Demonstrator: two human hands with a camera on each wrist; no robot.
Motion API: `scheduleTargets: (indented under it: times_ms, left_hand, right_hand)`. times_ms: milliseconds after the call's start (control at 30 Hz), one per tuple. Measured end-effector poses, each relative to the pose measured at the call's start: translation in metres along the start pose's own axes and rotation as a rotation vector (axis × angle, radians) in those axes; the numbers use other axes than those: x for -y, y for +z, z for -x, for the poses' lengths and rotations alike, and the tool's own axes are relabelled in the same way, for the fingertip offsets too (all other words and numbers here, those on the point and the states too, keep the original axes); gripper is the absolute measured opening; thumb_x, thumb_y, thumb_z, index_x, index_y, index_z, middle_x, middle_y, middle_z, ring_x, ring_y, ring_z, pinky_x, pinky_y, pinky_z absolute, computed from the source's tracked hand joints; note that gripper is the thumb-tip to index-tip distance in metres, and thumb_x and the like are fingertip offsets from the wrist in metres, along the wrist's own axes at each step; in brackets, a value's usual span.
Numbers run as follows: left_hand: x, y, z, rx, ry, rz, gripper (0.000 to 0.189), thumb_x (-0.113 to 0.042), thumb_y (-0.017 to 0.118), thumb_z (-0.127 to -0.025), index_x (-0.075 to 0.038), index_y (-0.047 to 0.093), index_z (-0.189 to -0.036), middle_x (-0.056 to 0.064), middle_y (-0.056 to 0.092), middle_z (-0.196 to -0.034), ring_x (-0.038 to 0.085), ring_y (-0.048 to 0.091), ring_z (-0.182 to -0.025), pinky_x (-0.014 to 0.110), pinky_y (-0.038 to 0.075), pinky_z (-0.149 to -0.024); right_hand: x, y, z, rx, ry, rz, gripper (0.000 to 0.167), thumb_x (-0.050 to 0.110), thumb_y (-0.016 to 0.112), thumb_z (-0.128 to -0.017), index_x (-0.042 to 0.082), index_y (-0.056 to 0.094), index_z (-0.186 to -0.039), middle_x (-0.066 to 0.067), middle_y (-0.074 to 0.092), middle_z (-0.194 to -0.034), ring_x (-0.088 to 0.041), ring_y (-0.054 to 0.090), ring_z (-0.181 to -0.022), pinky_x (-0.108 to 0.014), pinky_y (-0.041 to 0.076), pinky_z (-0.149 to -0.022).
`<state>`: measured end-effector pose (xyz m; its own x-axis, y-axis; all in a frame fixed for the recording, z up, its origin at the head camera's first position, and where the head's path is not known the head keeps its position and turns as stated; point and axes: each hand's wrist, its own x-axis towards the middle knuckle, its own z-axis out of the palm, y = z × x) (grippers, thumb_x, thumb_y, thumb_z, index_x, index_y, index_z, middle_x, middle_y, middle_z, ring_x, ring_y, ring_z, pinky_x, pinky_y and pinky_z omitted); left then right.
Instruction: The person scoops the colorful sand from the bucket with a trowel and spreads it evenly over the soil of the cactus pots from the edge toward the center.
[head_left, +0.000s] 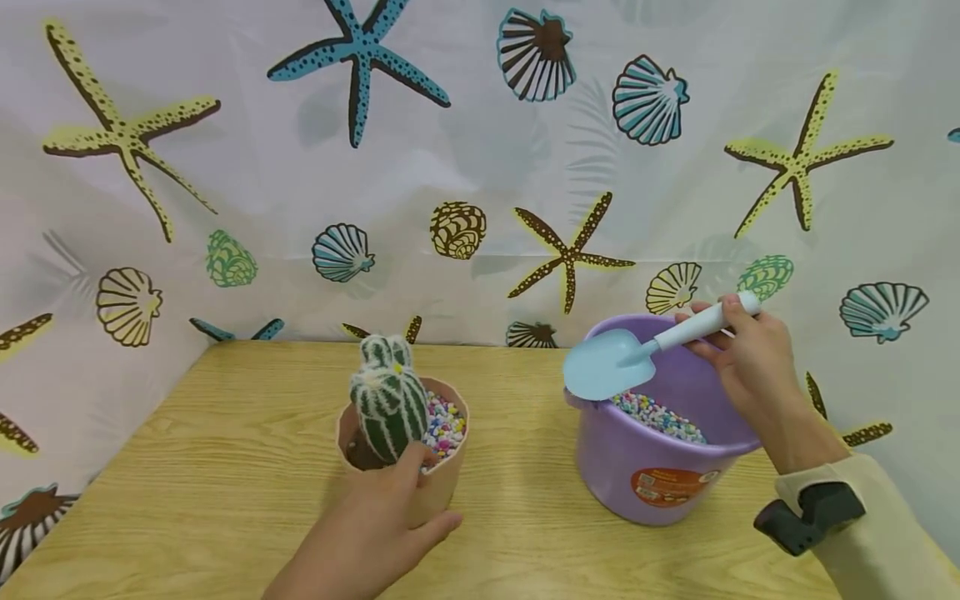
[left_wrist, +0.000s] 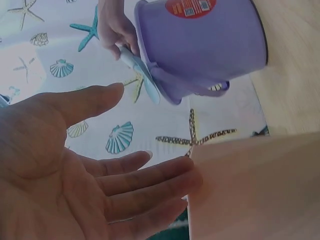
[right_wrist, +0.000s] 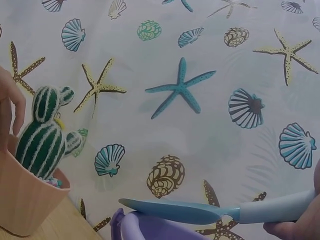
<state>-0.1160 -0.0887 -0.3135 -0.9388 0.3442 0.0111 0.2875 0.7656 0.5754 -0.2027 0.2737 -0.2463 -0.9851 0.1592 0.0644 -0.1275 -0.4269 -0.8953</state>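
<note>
My right hand (head_left: 750, 358) grips the pale handle of a light blue toy trowel (head_left: 609, 364) above a purple bucket (head_left: 637, 467). The blade lies over the bucket's left rim, and no pebbles show on it. Small multicoloured pebbles (head_left: 663, 419) lie inside the bucket. To the left stands a peach plant pot (head_left: 442, 487) with a knitted green cactus (head_left: 390, 404) and more pebbles (head_left: 445, 427) on its right side. My left hand (left_wrist: 100, 170) has its fingers loosely extended, their tips touching the pot's rim, with the thumb spread apart.
Pot and bucket stand apart on a light wood-grain table (head_left: 225, 450). Behind them hangs a white cloth (head_left: 480, 167) printed with starfish and shells. A black device (head_left: 810, 517) is strapped on the right wrist over a cream sleeve.
</note>
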Motion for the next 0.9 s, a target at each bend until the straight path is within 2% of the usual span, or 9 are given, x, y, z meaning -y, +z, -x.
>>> scheduleTargets:
  times_ms: [67,100,200,333,500,600,767,900]
  left_hand:
    - [-0.004,0.004,-0.003,0.017,0.033,0.013,0.055,-0.042,0.07,-0.085,-0.008,0.049,-0.122,0.002,0.063,-0.077,0.013,0.057,-0.061,0.031,0.045,-0.055]
    - [-0.006,0.006,-0.004,0.024,0.042,0.026,0.055,-0.042,0.07,-0.085,-0.007,0.049,-0.122,0.002,0.064,-0.08,0.015,0.06,-0.068,0.033,0.048,-0.06]
    - [-0.012,0.013,-0.009,0.032,0.053,0.047,0.057,-0.041,0.071,-0.084,-0.007,0.049,-0.123,0.008,0.065,-0.105,0.022,0.064,-0.09,0.042,0.051,-0.075]
    - [-0.019,0.021,-0.014,0.015,0.084,0.048,0.062,-0.04,0.072,-0.083,-0.004,0.046,-0.127,0.011,0.06,-0.119,0.028,0.061,-0.107,0.047,0.05,-0.087]
    - [-0.026,0.027,-0.021,-0.023,0.15,0.042,0.066,-0.038,0.07,-0.086,-0.001,0.043,-0.133,0.014,0.055,-0.128,0.029,0.056,-0.117,0.047,0.046,-0.094]
    - [-0.03,0.029,-0.027,-0.03,0.175,0.034,0.068,-0.037,0.068,-0.087,0.001,0.04,-0.136,0.016,0.052,-0.132,0.031,0.052,-0.122,0.048,0.044,-0.099]
    - [-0.035,0.033,-0.038,-0.036,0.202,0.036,0.073,-0.039,0.066,-0.089,0.002,0.035,-0.141,0.019,0.047,-0.139,0.031,0.045,-0.13,0.049,0.04,-0.104]
    - [-0.038,0.035,-0.049,-0.033,0.21,0.07,0.074,-0.038,0.065,-0.089,0.002,0.033,-0.143,0.02,0.046,-0.139,0.032,0.044,-0.13,0.049,0.04,-0.104]
  right_hand:
    - [0.002,-0.004,-0.001,-0.01,0.002,-0.005,0.041,0.029,0.041,-0.099,0.007,0.029,-0.131,-0.008,0.05,-0.112,-0.015,0.07,-0.088,-0.029,0.058,-0.073]
    - [0.002,-0.006,-0.002,-0.015,0.002,-0.007,0.044,0.029,0.041,-0.099,0.007,0.026,-0.134,-0.008,0.049,-0.112,-0.015,0.07,-0.087,-0.029,0.058,-0.073]
    - [0.005,-0.011,-0.003,-0.034,0.0,-0.024,0.05,0.03,0.042,-0.099,0.007,0.022,-0.139,-0.008,0.05,-0.11,-0.016,0.07,-0.086,-0.03,0.058,-0.071]
    - [0.008,-0.019,-0.005,-0.052,-0.004,-0.048,0.05,0.029,0.043,-0.099,0.008,0.023,-0.139,-0.008,0.05,-0.11,-0.017,0.071,-0.084,-0.031,0.058,-0.07]
    - [0.01,-0.026,-0.007,-0.077,-0.011,-0.035,0.051,0.029,0.04,-0.099,0.007,0.022,-0.142,-0.007,0.051,-0.11,-0.016,0.07,-0.083,-0.029,0.058,-0.071]
    - [0.009,-0.029,-0.009,-0.092,-0.015,-0.028,0.049,0.028,0.039,-0.1,0.006,0.024,-0.141,-0.005,0.057,-0.102,-0.015,0.07,-0.082,-0.029,0.058,-0.071]
    - [0.007,-0.033,-0.013,-0.099,-0.021,-0.051,0.032,0.026,0.04,-0.1,0.006,0.036,-0.125,-0.004,0.064,-0.087,-0.017,0.071,-0.077,-0.029,0.058,-0.068]
    - [0.006,-0.035,-0.017,-0.111,-0.028,-0.015,0.029,0.024,0.041,-0.1,0.006,0.036,-0.123,-0.003,0.065,-0.084,-0.015,0.071,-0.075,-0.027,0.058,-0.067]
